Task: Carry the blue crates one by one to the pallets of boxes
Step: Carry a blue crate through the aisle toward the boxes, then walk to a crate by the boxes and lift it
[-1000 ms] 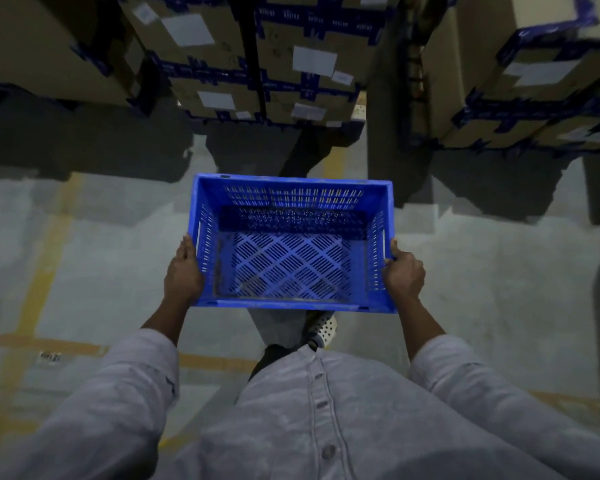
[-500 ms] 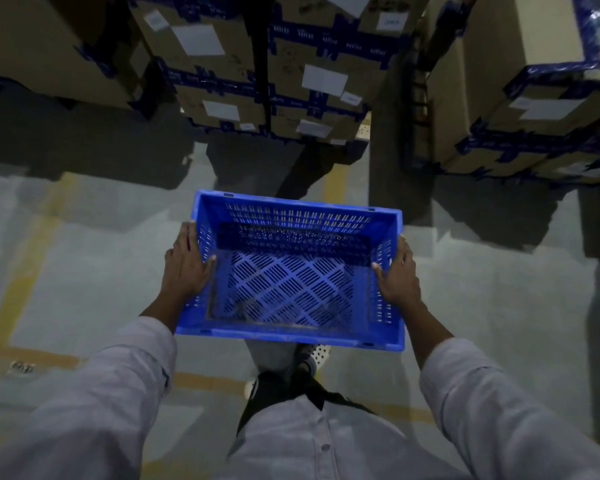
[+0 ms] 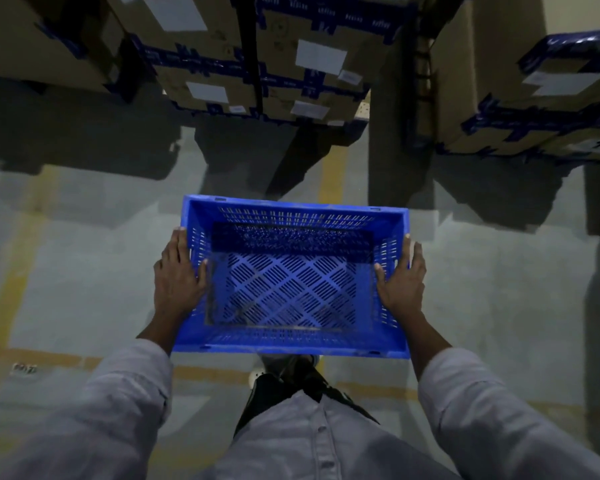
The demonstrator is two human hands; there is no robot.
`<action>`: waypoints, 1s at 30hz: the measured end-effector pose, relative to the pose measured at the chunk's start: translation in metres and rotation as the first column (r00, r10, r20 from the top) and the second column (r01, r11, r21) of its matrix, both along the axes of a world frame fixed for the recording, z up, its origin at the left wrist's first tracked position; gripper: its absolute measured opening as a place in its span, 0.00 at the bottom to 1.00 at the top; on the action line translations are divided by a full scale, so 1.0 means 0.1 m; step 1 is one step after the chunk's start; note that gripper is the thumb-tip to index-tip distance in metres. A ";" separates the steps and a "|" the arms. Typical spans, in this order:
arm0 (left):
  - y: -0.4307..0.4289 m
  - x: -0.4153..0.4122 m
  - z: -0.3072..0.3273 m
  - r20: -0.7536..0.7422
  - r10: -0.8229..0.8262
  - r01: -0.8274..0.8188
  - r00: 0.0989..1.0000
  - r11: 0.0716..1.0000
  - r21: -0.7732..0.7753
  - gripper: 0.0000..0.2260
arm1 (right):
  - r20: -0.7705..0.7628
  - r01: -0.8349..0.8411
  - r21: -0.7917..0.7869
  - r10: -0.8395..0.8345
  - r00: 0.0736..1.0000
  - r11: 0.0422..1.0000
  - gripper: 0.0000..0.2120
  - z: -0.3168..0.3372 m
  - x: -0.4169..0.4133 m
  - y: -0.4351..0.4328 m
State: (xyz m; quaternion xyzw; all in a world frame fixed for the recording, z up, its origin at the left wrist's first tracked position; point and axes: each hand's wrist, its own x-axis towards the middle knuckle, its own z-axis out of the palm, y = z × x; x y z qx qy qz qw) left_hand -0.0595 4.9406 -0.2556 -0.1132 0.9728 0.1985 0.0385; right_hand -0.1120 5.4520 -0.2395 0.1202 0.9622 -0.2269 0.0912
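I hold the blue crate [image 3: 291, 204] out in front of me, up off the floor [image 3: 84, 271]. My left hand [image 3: 179, 275] grips its left wall and my right hand [image 3: 400, 282] grips its right wall. On each hand the fingers [image 3: 176, 244] lie straight and close together along the outside. Each thumb hooks over the rim to the inside, so the wall is pinched. Tall stacks of boxes [image 3: 291, 64] stand near, just ahead, past a yellow line [image 3: 331, 174] on the floor.
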 end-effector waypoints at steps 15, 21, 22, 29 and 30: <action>-0.09 0.06 0.13 0.151 -0.016 0.033 0.988 0.994 -0.105 0.52 | 0.106 -0.162 0.122 0.150 0.983 0.979 0.52 0.38 0.00 -0.18; -0.02 0.93 0.39 0.058 0.050 -0.044 0.997 0.993 -0.107 0.39 | 0.025 -0.423 0.103 0.423 0.906 0.900 0.41 0.58 0.55 -1.33; -0.05 1.15 0.44 0.049 0.102 -0.097 0.994 0.991 -0.088 0.37 | 0.027 -0.490 0.080 0.490 0.872 0.868 0.38 0.60 0.68 -1.57; -0.23 2.76 0.55 0.058 0.581 -0.573 0.812 0.774 0.269 0.22 | -0.097 -0.869 0.031 0.867 0.489 0.494 0.16 0.77 1.46 -2.95; -0.30 2.99 0.54 0.078 0.616 -0.607 0.784 0.732 0.310 0.20 | -0.121 -0.893 0.032 0.888 0.443 0.450 0.14 0.77 1.51 -3.13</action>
